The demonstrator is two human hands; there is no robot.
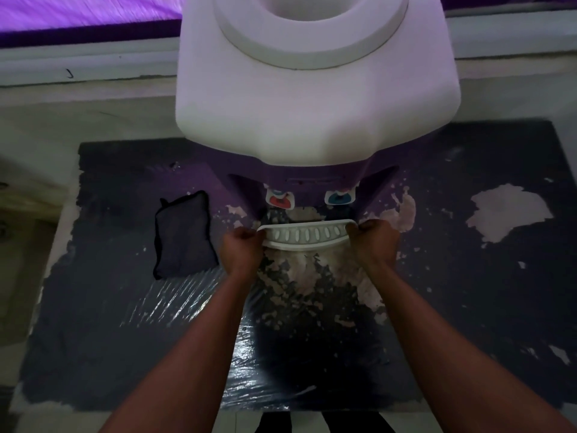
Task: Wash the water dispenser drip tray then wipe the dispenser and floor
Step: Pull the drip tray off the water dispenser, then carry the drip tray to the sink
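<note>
Fingers (249, 234) of our left hand (242, 250) are curled tight on the left end of the drip tray (304, 235); our right hand (376, 242) clamps the right end the same way. So both hands grasp the tray, one per end.

Going left to right: dark cloth (184, 234) lies flat on the floor (109, 323) at 9 o'clock from the tray, well apart from our left hand, untouched. Tray sits at centre, white, slotted grille up, curved front edge toward us, at the foot of the water dispenser (312, 98), just below the red tap (280, 200) and blue tap (338, 197) at 12 o'clock. Cannot tell if the tray is seated in its slot or already part way out. Peeled patches of paint show on the floor at 6 o'clock under the tray and at 3 o'clock further right. Shiny streaks at 7 o'clock, wet or plastic film, unclear.

Progress: very early, we judge. Tray is only gripped at the dispenser, not washed yet. Left to do: pull it free, wash it, refit it, wipe the dispenser body, wipe the floor. The cloth looks ready for those wipes.
</note>
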